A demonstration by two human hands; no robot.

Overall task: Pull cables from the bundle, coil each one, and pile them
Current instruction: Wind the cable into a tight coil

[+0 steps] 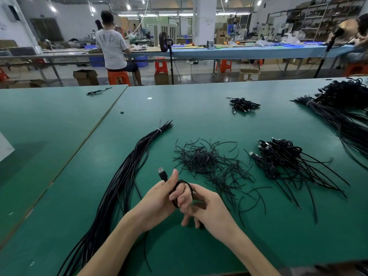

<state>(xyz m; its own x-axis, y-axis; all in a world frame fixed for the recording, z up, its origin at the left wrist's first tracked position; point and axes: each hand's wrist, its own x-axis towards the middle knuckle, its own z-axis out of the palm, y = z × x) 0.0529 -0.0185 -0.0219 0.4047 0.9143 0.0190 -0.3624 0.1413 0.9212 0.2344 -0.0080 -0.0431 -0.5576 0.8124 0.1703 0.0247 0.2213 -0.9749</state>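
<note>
Probably the coil could spring open if either grip loosens, since the left hand (157, 198) pinches the thin black cable with a silver USB plug (161, 172) under its thumb and the right hand (209, 206) curls around its small loops, between both hands.

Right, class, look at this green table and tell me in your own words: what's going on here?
A person is coiling a black cable. The left hand grips it just below the USB plug, and the right hand holds the loops from the other side. The tied bundle lies at the left of the table, short loose ties in the middle, and a pile of coiled cables at the right.
</note>
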